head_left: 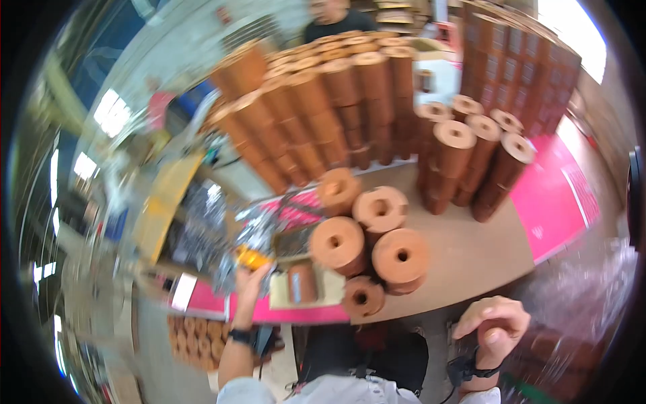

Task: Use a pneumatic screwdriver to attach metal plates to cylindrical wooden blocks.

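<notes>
My left hand is closed around a small yellow-orange object, too blurred to name. Beside it, a short brown cylinder with a pale blue label lies on a cream block at the table's front edge. My right hand hangs off the table's front right, fingers curled toward the thumb. A reddish-brown patch shows inside that grip, but what it is I cannot make out. Between the hands, nearer the left one, several brown cylinders with centre holes stand upright in a cluster.
Tall stacks of brown cylinders fill the table's back, with shorter stacks at right. Brown board and pink sheets cover the tabletop. Crumpled clear plastic lies left. Behind the stacks is another person.
</notes>
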The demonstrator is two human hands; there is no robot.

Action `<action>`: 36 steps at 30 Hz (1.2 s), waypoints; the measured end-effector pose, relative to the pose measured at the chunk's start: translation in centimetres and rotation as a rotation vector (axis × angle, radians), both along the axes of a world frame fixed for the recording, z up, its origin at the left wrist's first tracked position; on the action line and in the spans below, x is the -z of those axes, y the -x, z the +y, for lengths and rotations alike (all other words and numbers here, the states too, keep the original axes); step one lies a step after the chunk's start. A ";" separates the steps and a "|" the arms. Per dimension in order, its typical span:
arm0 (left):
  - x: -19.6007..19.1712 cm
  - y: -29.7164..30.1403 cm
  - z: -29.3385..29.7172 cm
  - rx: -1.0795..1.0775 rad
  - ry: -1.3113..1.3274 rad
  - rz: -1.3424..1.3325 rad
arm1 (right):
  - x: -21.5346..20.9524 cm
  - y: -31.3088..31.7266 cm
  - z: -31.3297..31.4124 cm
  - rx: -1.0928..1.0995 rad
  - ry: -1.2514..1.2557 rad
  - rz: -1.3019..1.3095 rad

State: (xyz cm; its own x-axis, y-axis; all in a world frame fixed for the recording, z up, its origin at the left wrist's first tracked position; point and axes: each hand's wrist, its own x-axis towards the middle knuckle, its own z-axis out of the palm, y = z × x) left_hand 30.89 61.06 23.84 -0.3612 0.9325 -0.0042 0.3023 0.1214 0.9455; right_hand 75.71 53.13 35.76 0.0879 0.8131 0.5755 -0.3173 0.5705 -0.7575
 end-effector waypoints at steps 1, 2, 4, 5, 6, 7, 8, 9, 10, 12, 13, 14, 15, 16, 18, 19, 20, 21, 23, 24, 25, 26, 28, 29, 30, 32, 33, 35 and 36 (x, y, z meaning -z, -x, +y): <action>-0.9 -0.2 0.1 0.034 0.070 0.090 | 1.3 -0.1 -0.7 0.042 0.000 -0.017; 0.0 0.4 0.6 0.052 0.004 0.082 | 2.1 -0.3 -1.5 0.033 0.007 -0.077; 0.6 1.8 2.1 0.081 -0.119 0.008 | 3.9 -0.8 -2.3 0.022 0.050 -0.191; 3.1 0.9 6.7 0.195 -0.089 -0.002 | 5.3 0.1 -1.4 -0.044 0.111 -0.227; 5.3 -2.8 11.5 0.346 -0.072 -0.015 | 6.0 0.7 -1.6 0.000 0.080 -0.237; 7.6 -7.9 15.4 0.510 -0.054 -0.032 | 6.7 1.1 -1.9 0.055 0.055 -0.256; 9.9 -13.8 18.1 0.681 -0.036 -0.050 | 7.6 1.2 -2.9 0.132 0.031 -0.256; 11.8 -18.6 19.5 0.818 -0.023 -0.053 | 8.5 1.5 -3.6 0.176 -0.006 -0.251; 13.7 -22.6 19.7 0.935 -0.007 -0.051 | 9.3 1.7 -4.5 0.219 0.005 -0.236; 17.0 -27.9 18.6 1.107 0.012 -0.031 | 10.7 2.5 -6.7 0.278 0.063 -0.174; 18.3 -30.2 17.6 1.169 0.013 -0.023 | 11.3 2.7 -8.0 0.301 0.111 -0.132; 19.3 -31.8 16.4 1.215 0.011 -0.010 | 12.0 3.0 -9.5 0.341 0.114 -0.103; 19.5 -33.2 15.4 1.241 -0.003 -0.001 | 11.9 3.0 -10.9 0.378 0.120 -0.108; 19.4 -34.5 14.4 1.264 -0.021 0.009 | 11.7 3.0 -12.4 0.418 0.116 -0.110; 18.9 -37.4 12.7 1.311 -0.070 0.028 | 11.6 3.0 -14.9 0.519 0.093 -0.130; 18.6 -38.9 12.0 1.339 -0.097 0.039 | 11.6 3.1 -15.8 0.560 0.090 -0.136; 18.2 -40.6 11.1 1.370 -0.126 0.046 | 11.5 3.1 -16.7 0.544 0.095 -0.159; 18.0 -42.5 10.0 1.409 -0.152 0.051 | 11.3 3.2 -17.6 0.538 0.105 -0.181; 17.4 -45.9 7.5 1.481 -0.205 0.065 | 11.4 3.5 -18.8 0.608 0.121 -0.148; 17.2 -47.6 5.8 1.521 -0.230 0.065 | 11.2 3.6 -19.8 0.635 0.129 -0.127; 16.8 -49.1 4.6 1.542 -0.263 0.067 | 11.1 3.7 -20.5 0.646 0.127 -0.110; 16.4 -50.4 3.4 1.561 -0.296 0.068 | 11.0 4.0 -21.1 0.677 0.137 -0.083; 15.5 -52.6 1.5 1.573 -0.367 0.064 | 10.5 4.4 -22.3 0.702 0.128 -0.078; 15.1 -53.6 0.7 1.573 -0.401 0.062 | 10.3 4.5 -22.8 0.697 0.124 -0.059; 14.8 -54.2 0.1 1.570 -0.431 0.065 | 10.2 4.6 -23.0 0.712 0.119 -0.069; 14.2 -55.2 -0.7 1.551 -0.489 0.073 | 10.2 4.6 -23.1 0.730 0.091 -0.101; 14.2 -55.3 -0.8 1.538 -0.513 0.084 | 10.2 4.9 -22.9 0.735 0.087 -0.103; 14.2 -55.2 -0.2 1.497 -0.558 0.112 | 10.0 5.3 -21.7 0.678 0.094 -0.050; 14.3 -54.7 0.3 1.466 -0.576 0.132 | 10.0 5.5 -20.8 0.662 0.090 -0.049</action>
